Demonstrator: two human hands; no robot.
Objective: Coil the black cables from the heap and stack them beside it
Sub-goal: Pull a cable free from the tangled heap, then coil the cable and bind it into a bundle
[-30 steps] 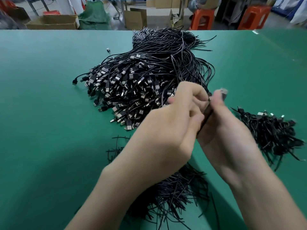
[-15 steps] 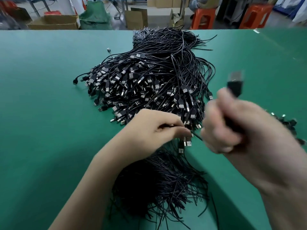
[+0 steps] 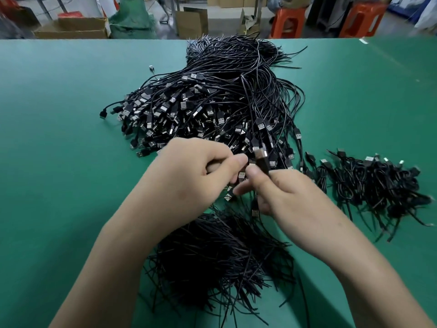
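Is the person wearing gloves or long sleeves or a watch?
No. The left hand and right hand are both bare, with no gloves or rings showing. Both forearms are bare too: no sleeves, watch or bracelet in view.

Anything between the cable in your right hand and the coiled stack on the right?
Nothing visible does. The right hand grips the cable beside the heap; only bare green table lies before the coiled stack.

The left forearm (image 3: 123, 247) and right forearm (image 3: 359, 261) are bare
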